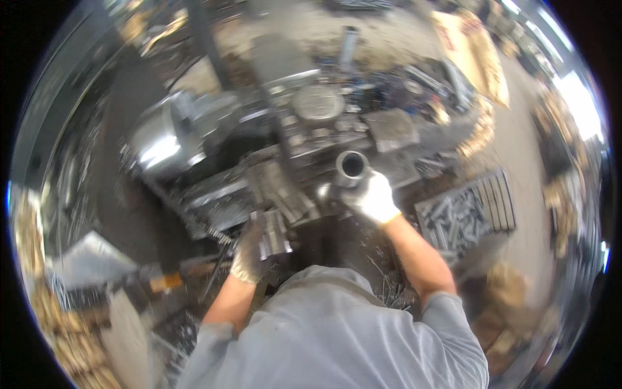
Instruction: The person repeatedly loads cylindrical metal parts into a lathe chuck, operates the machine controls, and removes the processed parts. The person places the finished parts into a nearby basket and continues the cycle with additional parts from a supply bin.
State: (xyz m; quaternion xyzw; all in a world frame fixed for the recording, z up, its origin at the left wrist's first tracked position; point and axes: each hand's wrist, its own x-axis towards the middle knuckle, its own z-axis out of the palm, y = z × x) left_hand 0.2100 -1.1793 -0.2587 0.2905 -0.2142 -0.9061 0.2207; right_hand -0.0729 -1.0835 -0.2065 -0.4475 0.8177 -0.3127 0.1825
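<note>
My left hand (pixel 248 249), in a dark-stained glove with a pale cuff, is closed at the side of some short shiny metal pieces (pixel 276 233). They lie side by side against its palm, and blur hides most of the fingers. To the right, my white-gloved right hand (pixel 374 198) is wrapped round the side of a metal tube (pixel 340 176), whose round dark opening faces up. Between and beyond my hands stands a lathe-like machine, with a big shiny round chuck (pixel 159 144) at left and a bolted block with a round top (pixel 317 104) at the middle.
A wire basket (pixel 502 194) with several small metal parts stands to the right. Behind the machine lie loose tools and a tan sack (pixel 476 55). Metal sheets (pixel 94 259) and stacked pieces are at lower left. Dark shavings lie below the machine.
</note>
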